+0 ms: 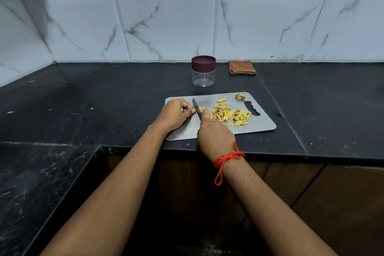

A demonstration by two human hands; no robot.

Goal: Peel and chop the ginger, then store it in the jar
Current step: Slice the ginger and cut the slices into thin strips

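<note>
the step in hand is the chopping. the left hand [175, 114] rests on the near left part of the flat grey metal cutting board [261, 125]. its fingers [187, 108] are curled tight and pinch a ginger stub hard against the slim steel knife [196, 106]; the stub is almost wholly hidden behind the fingertips. the right hand [215, 135] is closed round the knife's handle, which it covers, and the blade points away over the board.

a few fresh yellow ginger slivers [201, 108] lie just right of the blade. beyond them sits the heap of cut yellow ginger strips [221, 113], spreading towards the board's handle slot. one uncut peeled ginger piece [221, 100] lies farther back, and the brown peel scraps [240, 96] are at the far corner. the clear plastic jar [203, 79] stands behind the board on the black stone worktop [104, 100] with its maroon screw lid [203, 63] on and nothing inside.

with so little stub left, the cut is best done slowly. keep the fingertips tucked back and the knuckles to the blade's flat side, let the tip stay low and rock down, not chop. when the stub gets too short to hold safely, lay it flat. keep the peel apart from the strips before filling the jar.
</note>
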